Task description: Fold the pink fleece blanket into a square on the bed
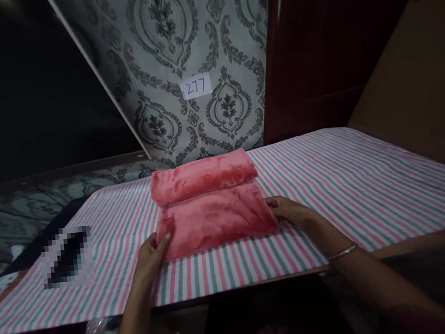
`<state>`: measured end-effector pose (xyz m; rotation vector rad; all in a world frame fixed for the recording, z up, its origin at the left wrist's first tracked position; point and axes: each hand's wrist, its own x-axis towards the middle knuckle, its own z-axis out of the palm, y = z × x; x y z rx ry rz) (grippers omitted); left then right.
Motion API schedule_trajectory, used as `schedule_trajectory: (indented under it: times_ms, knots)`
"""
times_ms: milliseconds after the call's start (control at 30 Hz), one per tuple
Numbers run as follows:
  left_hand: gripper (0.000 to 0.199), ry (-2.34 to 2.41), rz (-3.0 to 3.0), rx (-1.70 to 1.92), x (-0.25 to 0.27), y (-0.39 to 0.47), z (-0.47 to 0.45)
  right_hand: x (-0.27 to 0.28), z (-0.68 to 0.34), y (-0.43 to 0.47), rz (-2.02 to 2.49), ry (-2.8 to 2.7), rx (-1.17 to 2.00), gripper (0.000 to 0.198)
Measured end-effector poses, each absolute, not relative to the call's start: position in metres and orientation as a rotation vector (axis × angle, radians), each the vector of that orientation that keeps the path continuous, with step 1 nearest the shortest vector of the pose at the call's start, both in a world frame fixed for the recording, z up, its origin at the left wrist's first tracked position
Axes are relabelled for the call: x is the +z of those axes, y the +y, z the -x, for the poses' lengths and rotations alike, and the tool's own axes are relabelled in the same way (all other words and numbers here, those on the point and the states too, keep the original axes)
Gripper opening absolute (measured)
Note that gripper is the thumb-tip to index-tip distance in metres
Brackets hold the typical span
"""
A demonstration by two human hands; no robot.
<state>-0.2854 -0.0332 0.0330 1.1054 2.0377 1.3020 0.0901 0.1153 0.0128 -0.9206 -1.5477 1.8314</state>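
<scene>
A pink plush cloth [215, 217] lies on the striped tablecloth, with a thick folded or rolled section at the back and a flatter section in front. My left hand [152, 251] pinches the front section's left edge, thumb on top and the other fingers mostly hidden. At the opposite edge, my right hand [292, 212] has its fingers closed on the cloth's side, with the fingertips partly under it. A thin bangle [343, 252] circles my right wrist.
The pink, grey and white striped tablecloth [346, 192] covers the table. A dark pixelated object [66, 257] lies at left. Behind stand a patterned wall [186, 113] with a paper marked 277 [196, 86], a dark screen-like panel [34, 90] and a dark red panel [314, 58].
</scene>
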Motion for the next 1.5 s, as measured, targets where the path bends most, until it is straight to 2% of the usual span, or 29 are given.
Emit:
schedule_trajectory:
  times_ms: [167,367,467,533,567,867,1033,1267,1400,1500]
  knots:
    - [0.047,2.016,-1.153,1.364,0.034,-0.046,0.28,0.016,-0.099,0.107,0.885,-1.499,1.745,0.04]
    - [0.054,1.975,-1.141,1.296,0.04,-0.053,0.279,0.012,-0.113,0.095,0.982,-1.378,1.701,0.049]
    - [0.061,2.055,-1.166,1.213,0.039,-0.06,0.279,0.007,-0.114,0.089,0.925,-1.464,1.642,0.074]
    - [0.059,2.184,-1.215,1.136,0.036,-0.063,0.281,0.001,-0.114,0.085,0.85,-1.581,1.591,0.095]
    - [0.057,2.242,-1.241,1.104,0.035,-0.064,0.283,-0.003,-0.114,0.084,0.836,-1.631,1.554,0.1]
    - [0.048,2.41,-1.411,0.974,0.03,-0.066,0.297,-0.012,-0.122,0.083,0.892,-1.825,1.317,0.068]
    - [0.047,2.194,-1.545,0.992,0.034,-0.071,0.292,-0.012,-0.121,0.077,0.886,-1.988,1.217,0.073]
    - [0.056,2.084,-1.415,1.06,0.042,-0.077,0.314,-0.009,-0.112,0.069,0.839,-2.103,0.839,0.05]
    - [0.058,2.13,-1.479,1.01,0.038,-0.078,0.317,-0.01,-0.121,0.068,0.827,-2.255,0.803,0.046]
    - [0.053,2.308,-1.408,1.12,0.04,-0.079,0.316,-0.001,-0.13,0.072,0.883,-2.252,0.733,0.037]
